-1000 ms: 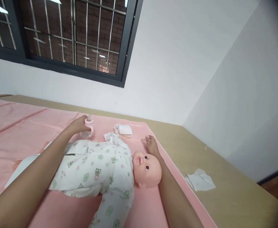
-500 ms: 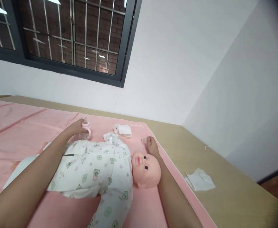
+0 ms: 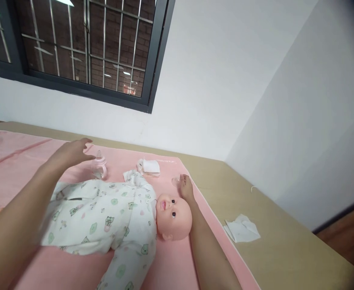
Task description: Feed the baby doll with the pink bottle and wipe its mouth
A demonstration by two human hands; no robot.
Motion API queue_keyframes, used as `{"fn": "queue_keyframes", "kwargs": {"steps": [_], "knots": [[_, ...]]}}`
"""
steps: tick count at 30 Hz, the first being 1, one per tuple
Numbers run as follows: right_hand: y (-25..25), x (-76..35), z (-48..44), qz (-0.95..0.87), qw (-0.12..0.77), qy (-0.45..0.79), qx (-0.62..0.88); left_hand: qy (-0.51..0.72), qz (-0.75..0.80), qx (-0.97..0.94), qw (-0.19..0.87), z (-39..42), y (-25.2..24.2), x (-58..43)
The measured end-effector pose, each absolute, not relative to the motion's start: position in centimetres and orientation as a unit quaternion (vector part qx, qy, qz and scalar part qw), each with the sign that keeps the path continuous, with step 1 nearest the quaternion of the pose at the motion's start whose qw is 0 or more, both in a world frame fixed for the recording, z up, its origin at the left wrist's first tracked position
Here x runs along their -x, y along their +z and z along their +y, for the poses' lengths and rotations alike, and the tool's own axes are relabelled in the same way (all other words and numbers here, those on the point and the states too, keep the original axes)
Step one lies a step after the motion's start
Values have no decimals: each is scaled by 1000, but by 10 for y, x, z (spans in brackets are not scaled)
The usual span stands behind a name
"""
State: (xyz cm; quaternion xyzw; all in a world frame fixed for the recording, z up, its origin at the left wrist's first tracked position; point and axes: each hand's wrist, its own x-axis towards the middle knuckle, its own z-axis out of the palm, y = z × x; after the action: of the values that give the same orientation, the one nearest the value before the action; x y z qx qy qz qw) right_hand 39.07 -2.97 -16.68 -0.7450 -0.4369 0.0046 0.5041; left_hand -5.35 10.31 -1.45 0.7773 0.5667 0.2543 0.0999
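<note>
A doll (image 3: 177, 217) with a bald head and a bear-print outfit lies on its back on the pink blanket (image 3: 177, 262). Beyond its body stands a baby bottle (image 3: 99, 166) with a clear teat, pale pink collar and side handle. My left hand (image 3: 74, 153) is just left of the bottle, thumb and fingers apart, holding nothing; its thumb tip is close to the collar. Past the doll's head, my right hand (image 3: 186, 187) has its fingers curled against a small clear cap (image 3: 175, 182), its grip partly hidden. My right forearm passes beside the doll's head.
A small pack with a white folded cloth or tissue (image 3: 149, 167) lies on the blanket between my hands. Crumpled white tissue (image 3: 242, 228) rests on the wooden surface (image 3: 273, 249) at the right. A white wall (image 3: 195, 121) and barred window (image 3: 86, 48) stand behind.
My left hand has let go of the bottle and drawn back to the left, fingers opening. The bottle stays standing. My right hand keeps its place by the clear cap; the view has shifted slightly.
</note>
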Motion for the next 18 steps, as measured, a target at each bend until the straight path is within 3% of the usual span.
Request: {"fn": "queue_keyframes", "kwargs": {"steps": [6,12,18], "knots": [[-155,-381,-37,-426,528,-51,733,282,424,-854,111,39,4,-13],[-136,-364,-49,-471,544,-142,680,138,306,-931,145,-4,-6,-114],[-135,-342,-44,-580,455,-116,666,7,226,-946,233,-12,-35,-175]]}}
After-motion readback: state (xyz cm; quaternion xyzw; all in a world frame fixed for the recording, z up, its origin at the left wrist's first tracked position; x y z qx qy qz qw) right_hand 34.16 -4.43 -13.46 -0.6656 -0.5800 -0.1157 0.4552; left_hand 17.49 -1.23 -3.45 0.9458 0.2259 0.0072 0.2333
